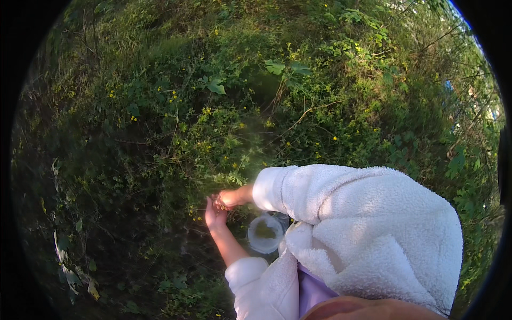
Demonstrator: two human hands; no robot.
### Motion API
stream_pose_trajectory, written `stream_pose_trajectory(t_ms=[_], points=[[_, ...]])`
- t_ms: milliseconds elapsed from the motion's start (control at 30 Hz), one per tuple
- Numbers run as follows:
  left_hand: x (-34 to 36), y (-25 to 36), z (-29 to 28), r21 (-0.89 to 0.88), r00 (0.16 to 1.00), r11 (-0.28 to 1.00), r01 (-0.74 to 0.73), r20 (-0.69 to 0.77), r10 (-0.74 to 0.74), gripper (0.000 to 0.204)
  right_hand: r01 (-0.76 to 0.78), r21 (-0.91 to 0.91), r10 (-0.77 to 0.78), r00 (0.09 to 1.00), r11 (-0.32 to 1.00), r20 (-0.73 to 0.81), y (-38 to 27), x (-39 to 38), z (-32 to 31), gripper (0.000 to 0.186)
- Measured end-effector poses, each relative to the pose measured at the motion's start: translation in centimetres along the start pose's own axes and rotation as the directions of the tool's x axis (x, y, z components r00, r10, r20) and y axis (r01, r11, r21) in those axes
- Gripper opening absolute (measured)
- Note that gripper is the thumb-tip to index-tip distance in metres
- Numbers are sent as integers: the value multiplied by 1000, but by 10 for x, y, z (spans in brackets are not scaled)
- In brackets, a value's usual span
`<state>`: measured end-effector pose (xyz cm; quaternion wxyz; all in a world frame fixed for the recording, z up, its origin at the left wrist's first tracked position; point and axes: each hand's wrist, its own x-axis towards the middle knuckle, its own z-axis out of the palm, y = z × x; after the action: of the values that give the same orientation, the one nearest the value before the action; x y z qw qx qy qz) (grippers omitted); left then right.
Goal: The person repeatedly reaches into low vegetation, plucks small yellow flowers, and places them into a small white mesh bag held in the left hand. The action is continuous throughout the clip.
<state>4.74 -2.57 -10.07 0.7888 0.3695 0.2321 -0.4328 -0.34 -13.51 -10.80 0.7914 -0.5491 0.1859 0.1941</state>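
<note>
Low among the plants, my two hands meet in front of me. My right hand reaches in from the right with its fingers closed in a pinch. Right against its fingertips is my left hand, one finger pointing up and the others curled toward the right hand. Whatever lies between the fingers is too small to make out. Small yellow flowers grow on leafy stems beside them. Close to my body, below the right wrist, there is a round translucent plastic container with some yellow-green material inside.
Dense green plants with scattered yellow blossoms surround the hands. A thin bare branch slants across them, with broad leaves farther off. Dry pale leaves hang at the left. My fluffy white sleeve covers much of the lower right.
</note>
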Motion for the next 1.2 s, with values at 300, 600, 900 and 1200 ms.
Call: stream_pose_trajectory(t_ms=[300, 600, 900, 1200], points=[[-1, 5, -18, 147, 999, 989, -30, -17, 33, 18, 59, -144, -70, 995, 988, -68, 6, -10, 3, 31], [-9, 13, -6, 91, 983, 993, -74, -160, 88, 24, -87, -112, 92, 995, 990, 42, -14, -26, 3, 25], [-8, 18, -2, 78, 979, 993, -87, -180, 99, 19, -79, -67, 85, 992, 995, 91, -18, -36, -5, 27], [-5, 24, -19, 9, 970, 983, -184, -162, 183, 13, -136, -63, 145, 975, 989, 170, -14, -56, -7, 21]])
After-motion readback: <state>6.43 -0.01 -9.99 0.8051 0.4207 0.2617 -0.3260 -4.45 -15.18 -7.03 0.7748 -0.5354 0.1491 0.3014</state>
